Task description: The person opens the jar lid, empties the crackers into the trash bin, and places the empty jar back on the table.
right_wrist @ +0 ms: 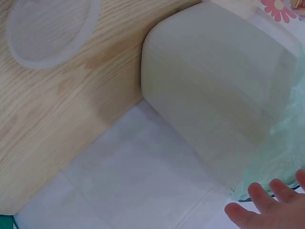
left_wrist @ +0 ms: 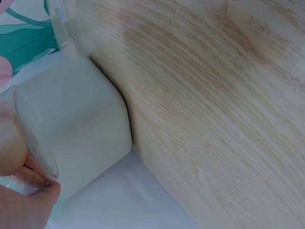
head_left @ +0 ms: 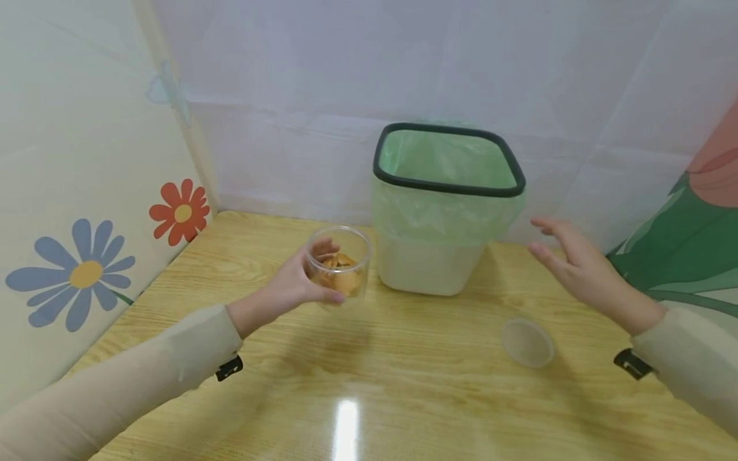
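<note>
My left hand [head_left: 282,282] grips a clear round plastic cup [head_left: 359,282] by its side, above the table and left of the bin. Through the cup's wall I see orange-brown pieces [head_left: 340,279]; their kind cannot be made out. In the left wrist view the cup [left_wrist: 38,143] shows only in part, at the left edge. My right hand [head_left: 588,282] hovers to the right of the bin with spread fingers and nothing in them. A pale bin [head_left: 426,266] with a green liner bag [head_left: 444,218] and a dark rim ring [head_left: 450,187] stands between the hands.
A round translucent lid [head_left: 527,342] lies flat on the wood-grain table [head_left: 403,384], below and left of the right hand. Behind the bin hangs a white sheet [head_left: 288,77]. At the left is a panel [head_left: 57,160] with printed flowers.
</note>
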{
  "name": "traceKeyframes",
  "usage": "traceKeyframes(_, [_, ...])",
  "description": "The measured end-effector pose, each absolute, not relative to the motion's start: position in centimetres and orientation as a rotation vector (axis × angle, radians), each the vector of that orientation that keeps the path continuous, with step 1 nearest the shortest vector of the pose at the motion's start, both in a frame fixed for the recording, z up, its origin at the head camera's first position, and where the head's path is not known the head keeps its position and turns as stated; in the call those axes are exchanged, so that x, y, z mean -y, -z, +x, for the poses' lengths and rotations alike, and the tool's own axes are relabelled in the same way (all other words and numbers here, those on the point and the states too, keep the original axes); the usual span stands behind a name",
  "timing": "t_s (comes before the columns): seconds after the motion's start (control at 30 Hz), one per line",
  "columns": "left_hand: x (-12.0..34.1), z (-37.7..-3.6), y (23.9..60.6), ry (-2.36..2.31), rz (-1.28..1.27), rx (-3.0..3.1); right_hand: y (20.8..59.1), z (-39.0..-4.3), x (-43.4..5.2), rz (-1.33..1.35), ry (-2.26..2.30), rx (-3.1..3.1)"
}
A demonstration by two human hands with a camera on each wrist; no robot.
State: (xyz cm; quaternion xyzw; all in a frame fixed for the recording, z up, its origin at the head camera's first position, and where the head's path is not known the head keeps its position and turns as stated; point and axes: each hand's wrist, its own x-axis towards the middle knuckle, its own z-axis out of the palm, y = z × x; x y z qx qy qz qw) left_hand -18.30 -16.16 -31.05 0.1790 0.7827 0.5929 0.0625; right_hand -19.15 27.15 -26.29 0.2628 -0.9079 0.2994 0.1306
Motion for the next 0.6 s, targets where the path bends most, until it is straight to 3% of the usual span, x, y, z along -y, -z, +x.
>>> traceKeyframes(0.6, [16.95,-18.82,30.23,-1.77,0.545,-2.423,25.58,-19.76,-26.84,0.769,-0.87,2.612])
